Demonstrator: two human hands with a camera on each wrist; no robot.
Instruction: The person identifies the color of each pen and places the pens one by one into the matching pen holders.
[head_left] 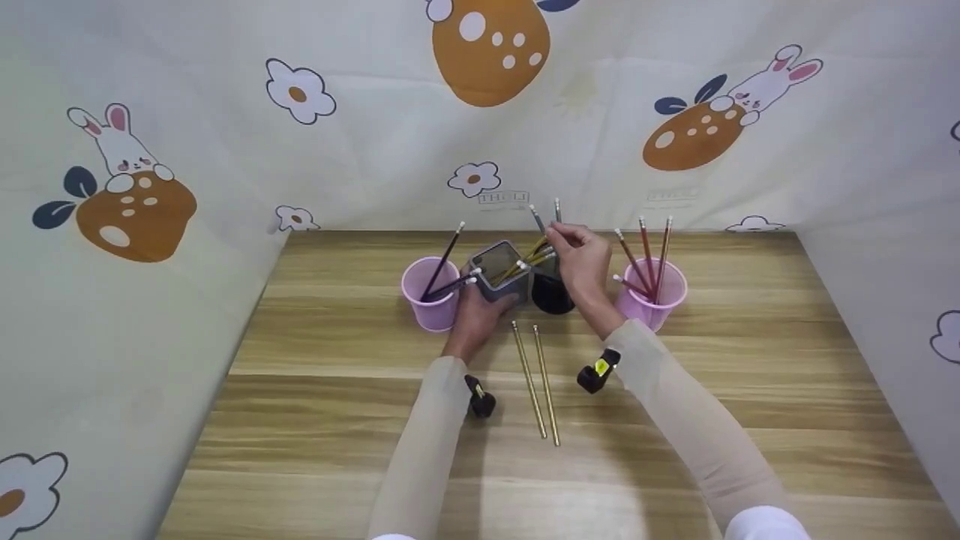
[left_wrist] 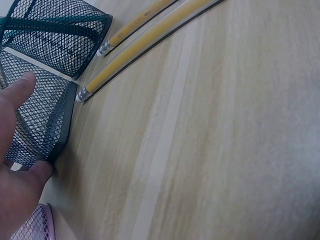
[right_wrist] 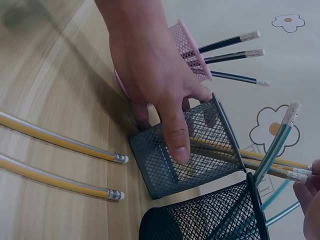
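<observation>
Presently, the grey mesh holder (right_wrist: 192,150) stands tipped on the counter (head_left: 675,420), gripped by the left hand (right_wrist: 150,65): thumb down its near wall, the other fingers (right_wrist: 141,114) curled round the far side. It leans toward the black mesh holder (right_wrist: 210,217) just beyond the thumb tip. Yellow pencils (right_wrist: 250,155) lie inside it, their eraser ends reaching out past the rim. The right hand (head_left: 579,259) is at those ends, fingers pinched together on a pencil above the two holders.

Judgement: the pencils are light, stiff and smooth-lacquered, likely to slip if taken at the tip; the metal ferrule near the eraser gives the better hold. The mesh holder is light and will slide or topple unless braced.

Two loose yellow pencils (head_left: 538,379) lie side by side on the counter, near the left wrist. One pink cup (head_left: 431,294) with dark pencils stands just outside the left fingers; another pink cup (head_left: 651,292) with red pencils stands beyond the right wrist.
</observation>
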